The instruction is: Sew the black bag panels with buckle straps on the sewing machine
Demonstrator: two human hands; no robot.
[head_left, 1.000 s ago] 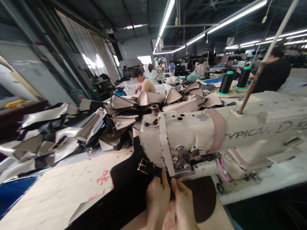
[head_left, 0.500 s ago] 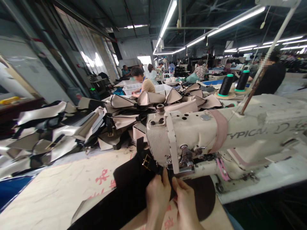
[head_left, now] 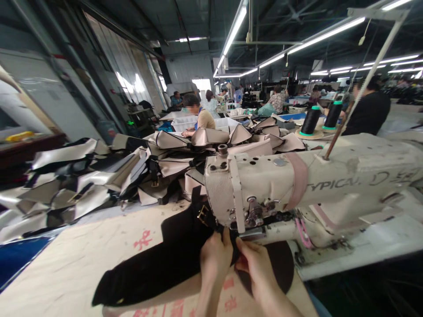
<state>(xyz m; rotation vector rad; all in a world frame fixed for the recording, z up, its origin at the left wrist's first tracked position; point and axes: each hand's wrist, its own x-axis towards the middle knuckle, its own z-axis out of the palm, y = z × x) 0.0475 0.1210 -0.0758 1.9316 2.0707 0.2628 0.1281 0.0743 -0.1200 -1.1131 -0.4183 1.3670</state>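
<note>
Under the head of a cream-painted industrial sewing machine (head_left: 254, 180), a black bag piece (head_left: 158, 259) with a brass buckle (head_left: 202, 215) lies across the worktop, one edge reaching the presser foot (head_left: 253, 231). The left hand (head_left: 214, 259) and right hand (head_left: 256, 264) sit close together just in front of the foot, both gripping that edge in a narrow pinch. A rounded dark brown panel (head_left: 280, 264) lies under the right hand, partly beneath the black piece. The machine head and its long arm, lettered "TYPICAL" and wrapped with a pink band (head_left: 297, 180), block the view of the far side of the worktop. To the left, a pale sheet with red characters (head_left: 66, 264) covers the table, and a blue surface (head_left: 20, 259) shows beyond its edge. Behind the machine, a heap of cut bag panels (head_left: 99, 176) in beige and black spreads across the bench. Two black thread cones (head_left: 310, 121) stand past the arm, and a seated co-worker in a tan shirt (head_left: 205, 119) and another in black (head_left: 366, 110) are at work farther off.
</note>
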